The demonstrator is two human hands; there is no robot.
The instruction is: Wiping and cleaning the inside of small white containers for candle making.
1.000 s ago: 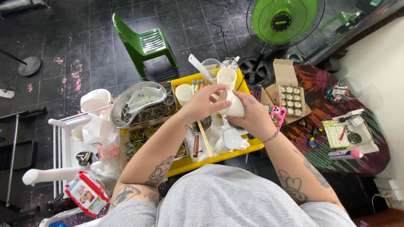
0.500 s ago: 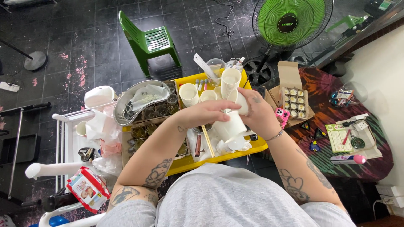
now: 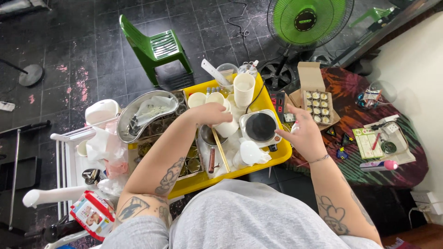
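Left hand: my left hand (image 3: 210,114) grips a white cup (image 3: 227,127), fingers wrapped over its top, above the steel pot (image 3: 207,138) in the middle of the yellow tray (image 3: 281,154).
Right hand: my right hand (image 3: 302,133) hovers with fingers spread wide and holds nothing, just right of the hot plate (image 3: 260,127), over the tray's right edge.
Spill risk: I hold the cup from the top at a tilt, so its contents, which I cannot see, could slop past the pot onto the tray.
Knock risk: the cup stack (image 3: 243,90) stands tall just behind the hot plate; a sweep of my right hand could topple it.
Heat risk: my right fingers are near the dark plate surface; if it is on, a brush could burn me. I cannot tell whether it is on.
Chopstick: a stick (image 3: 220,150) rests across the pot and could roll off if I bump it.
Steel bowl: the bowl (image 3: 145,113) at the tray's left holds a crumpled clear bag.
Carton: the open box (image 3: 316,103) on the patterned table (image 3: 406,161) holds rows of small round pieces.
2 cups: 2 pale cups (image 3: 197,99) sit behind my left hand; contents not visible.
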